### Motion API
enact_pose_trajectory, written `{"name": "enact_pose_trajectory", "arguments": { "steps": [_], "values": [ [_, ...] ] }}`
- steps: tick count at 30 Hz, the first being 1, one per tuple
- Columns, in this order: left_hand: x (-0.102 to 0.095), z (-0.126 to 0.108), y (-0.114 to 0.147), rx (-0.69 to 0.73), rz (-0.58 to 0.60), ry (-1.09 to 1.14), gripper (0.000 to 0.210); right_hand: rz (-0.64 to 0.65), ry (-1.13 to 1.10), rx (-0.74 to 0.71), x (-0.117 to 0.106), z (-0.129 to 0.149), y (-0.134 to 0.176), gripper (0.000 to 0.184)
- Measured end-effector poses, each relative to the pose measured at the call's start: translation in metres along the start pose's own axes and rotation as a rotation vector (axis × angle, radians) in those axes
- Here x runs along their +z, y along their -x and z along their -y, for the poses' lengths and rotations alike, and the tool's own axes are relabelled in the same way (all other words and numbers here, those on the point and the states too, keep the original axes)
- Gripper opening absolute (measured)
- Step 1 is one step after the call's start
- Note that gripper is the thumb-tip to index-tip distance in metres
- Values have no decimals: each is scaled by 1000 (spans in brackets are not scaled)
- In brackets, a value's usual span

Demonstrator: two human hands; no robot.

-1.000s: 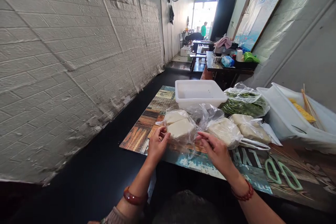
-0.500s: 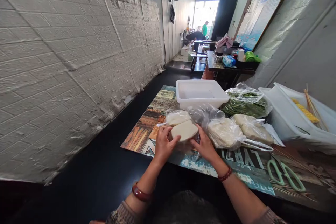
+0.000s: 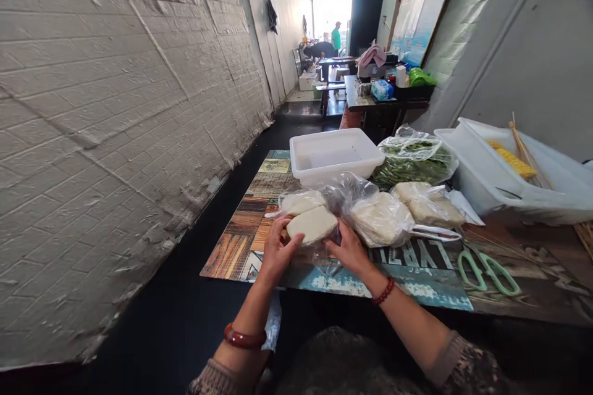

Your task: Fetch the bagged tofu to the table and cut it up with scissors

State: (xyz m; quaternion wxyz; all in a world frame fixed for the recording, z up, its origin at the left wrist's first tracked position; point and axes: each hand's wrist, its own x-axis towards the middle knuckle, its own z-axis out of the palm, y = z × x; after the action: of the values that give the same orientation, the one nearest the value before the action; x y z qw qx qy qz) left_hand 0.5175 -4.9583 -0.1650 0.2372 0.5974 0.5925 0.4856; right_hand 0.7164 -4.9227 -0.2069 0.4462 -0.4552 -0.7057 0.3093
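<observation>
A pale, flat slab of food with rounded ends is held at its two sides by my hands. My left hand grips its left edge, the thumb along the front. On the right edge is my right hand, fingers curled partly behind and out of sight. A second pale slab lies just behind, in a clear plastic bag that bunches around both. Right of my right hand sits a bagged pale bundle, with another bagged bundle beyond it.
A white plastic tub stands behind the bags. Bagged green vegetables lie right of it, near nested white bins with sticks. Green-handled scissors lie at the front right of the patterned board. Two people are far back.
The whole view has shifted, so the table things appear further left and the bins show more fully. My hands still hold the slab in much the same spot on the board.
</observation>
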Motion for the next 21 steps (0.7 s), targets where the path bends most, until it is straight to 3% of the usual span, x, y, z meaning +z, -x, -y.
{"name": "enact_pose_trajectory", "arguments": {
  "steps": [6,9,12,17,21],
  "values": [
    [7,-12,2,-134,15,230,41,-33,-7,25,2,0,-5,49],
    [5,-8,1,-202,28,266,51,-85,47,5,-1,2,0,59],
    [2,-4,4,-246,14,269,56,-103,115,-103,-6,7,4,72],
    [-1,-7,14,-228,23,314,52,-5,125,-152,-18,18,5,83],
    [-4,-3,17,-255,46,244,53,60,86,-143,-27,22,4,81]
  ]
}}
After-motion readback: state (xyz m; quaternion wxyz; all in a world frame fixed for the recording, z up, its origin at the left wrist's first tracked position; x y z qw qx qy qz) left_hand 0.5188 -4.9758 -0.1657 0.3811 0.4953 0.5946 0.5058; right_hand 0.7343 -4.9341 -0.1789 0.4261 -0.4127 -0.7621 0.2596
